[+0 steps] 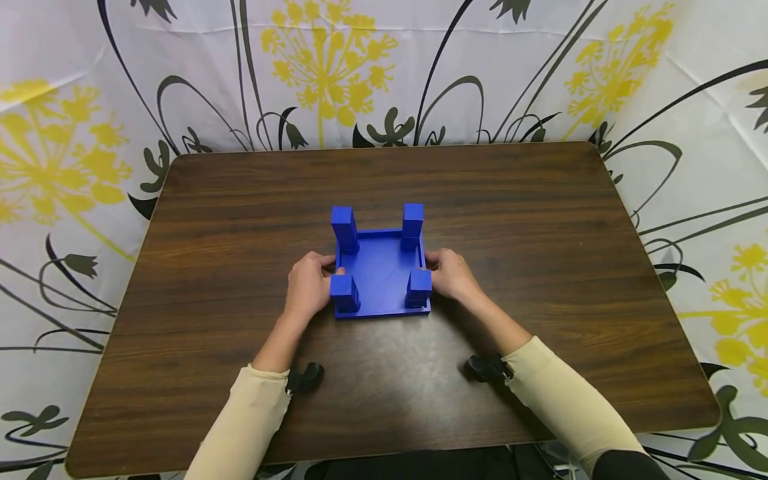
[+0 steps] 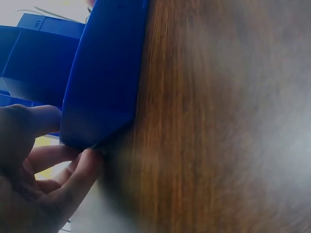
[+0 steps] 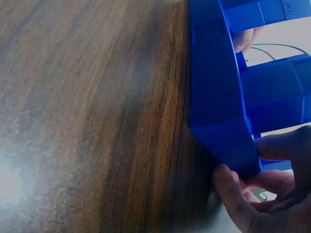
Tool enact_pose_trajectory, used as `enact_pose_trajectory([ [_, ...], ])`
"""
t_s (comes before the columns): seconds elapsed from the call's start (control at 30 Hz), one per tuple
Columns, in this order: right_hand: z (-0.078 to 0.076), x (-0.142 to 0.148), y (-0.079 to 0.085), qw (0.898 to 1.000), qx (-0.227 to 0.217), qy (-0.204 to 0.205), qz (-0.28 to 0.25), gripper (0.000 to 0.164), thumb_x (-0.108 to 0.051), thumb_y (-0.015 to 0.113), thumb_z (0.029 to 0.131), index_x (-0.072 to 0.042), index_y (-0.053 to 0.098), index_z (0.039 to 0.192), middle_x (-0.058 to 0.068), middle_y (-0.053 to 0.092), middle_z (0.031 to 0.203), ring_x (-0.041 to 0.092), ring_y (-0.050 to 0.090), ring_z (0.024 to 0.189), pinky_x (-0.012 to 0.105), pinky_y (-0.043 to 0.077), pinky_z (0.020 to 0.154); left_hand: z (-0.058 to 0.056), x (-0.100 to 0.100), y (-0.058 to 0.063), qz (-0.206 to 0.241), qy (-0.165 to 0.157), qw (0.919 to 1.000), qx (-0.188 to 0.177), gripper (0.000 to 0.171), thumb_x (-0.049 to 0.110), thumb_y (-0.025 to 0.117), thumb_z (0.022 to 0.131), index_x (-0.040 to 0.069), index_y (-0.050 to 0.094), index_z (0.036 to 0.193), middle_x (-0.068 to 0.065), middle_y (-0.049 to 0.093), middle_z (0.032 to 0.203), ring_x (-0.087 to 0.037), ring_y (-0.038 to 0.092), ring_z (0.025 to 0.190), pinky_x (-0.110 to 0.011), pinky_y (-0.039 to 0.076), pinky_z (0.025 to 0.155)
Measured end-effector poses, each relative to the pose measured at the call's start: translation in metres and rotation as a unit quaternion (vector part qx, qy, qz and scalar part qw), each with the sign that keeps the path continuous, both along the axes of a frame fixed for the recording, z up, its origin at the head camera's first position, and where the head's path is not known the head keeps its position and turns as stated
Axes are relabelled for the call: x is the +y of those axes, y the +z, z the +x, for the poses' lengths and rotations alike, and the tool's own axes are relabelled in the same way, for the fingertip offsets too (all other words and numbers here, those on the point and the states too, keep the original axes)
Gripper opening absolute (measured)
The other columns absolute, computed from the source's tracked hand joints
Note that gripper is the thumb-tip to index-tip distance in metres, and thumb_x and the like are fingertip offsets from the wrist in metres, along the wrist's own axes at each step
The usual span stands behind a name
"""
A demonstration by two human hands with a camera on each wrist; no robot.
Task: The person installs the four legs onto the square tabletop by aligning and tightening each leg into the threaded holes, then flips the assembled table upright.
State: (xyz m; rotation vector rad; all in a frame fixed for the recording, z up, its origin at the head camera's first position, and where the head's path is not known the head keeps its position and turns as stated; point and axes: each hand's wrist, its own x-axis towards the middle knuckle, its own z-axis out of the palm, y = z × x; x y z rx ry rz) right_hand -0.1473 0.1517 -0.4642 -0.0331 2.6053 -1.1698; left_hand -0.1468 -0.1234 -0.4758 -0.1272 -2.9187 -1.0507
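Note:
A blue square tray-like base (image 1: 383, 273) with a low rim lies on the table, and a square blue post (image 1: 345, 230) stands up at each corner. My left hand (image 1: 307, 283) pinches the base's left side wall, thumb over the rim and fingers on the outer face. On the opposite side my right hand (image 1: 453, 275) grips the right wall in the same way. Both wrist views show the thumb on the rim side, with curled fingers (image 2: 80, 174) low at the wall's corner near the tabletop. In the right wrist view a post (image 3: 279, 92) carries small raised marks behind the wall.
The brown wood-grain table (image 1: 516, 207) spreads around the base, with rounded corners. Behind it hangs a white cloth (image 1: 210, 53) with yellow flowers and grey stems. Black wrist-worn devices (image 1: 306, 378) sit near both cream sleeves (image 1: 246, 420).

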Motion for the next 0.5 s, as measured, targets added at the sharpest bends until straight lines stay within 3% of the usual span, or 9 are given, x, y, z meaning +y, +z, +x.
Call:
enact_pose_trajectory([
  [0.23, 0.007, -0.002, -0.001, 0.999, 0.019, -0.024, -0.014, 0.047, -0.018, 0.073, 0.086, -0.003, 0.064, 0.13, 0.018, 0.067, 0.119, 0.029, 0.062, 0.113, 0.043, 0.046, 0.095, 0.002, 0.0, 0.001, 0.067, 0.037, 0.9971, 0.0, 0.034, 0.015, 0.07, 0.08, -0.001, 0.074, 0.11, -0.012, 0.074, 0.087, -0.026, 0.072, 0.078, -0.045, 0.051, 0.077],
  [0.33, 0.009, -0.003, -0.001, 0.998, 0.027, -0.034, -0.042, 0.048, -0.016, 0.073, 0.086, -0.003, 0.062, 0.132, 0.017, 0.069, 0.114, 0.028, 0.064, 0.109, 0.043, 0.047, 0.093, 0.003, 0.0, 0.001, 0.093, 0.051, 0.9943, -0.012, 0.036, 0.016, 0.071, 0.08, 0.001, 0.073, 0.113, -0.012, 0.075, 0.086, -0.024, 0.073, 0.078, -0.043, 0.053, 0.077],
  [0.5, 0.012, -0.005, -0.003, 0.993, 0.028, -0.048, -0.106, 0.048, -0.011, 0.071, 0.088, 0.002, 0.059, 0.132, 0.019, 0.069, 0.111, 0.028, 0.068, 0.101, 0.04, 0.05, 0.089, 0.004, 0.0, -0.003, 0.13, 0.061, 0.989, -0.036, 0.037, 0.02, 0.07, 0.088, 0.002, 0.07, 0.121, -0.014, 0.074, 0.099, -0.024, 0.073, 0.086, -0.042, 0.054, 0.08],
])
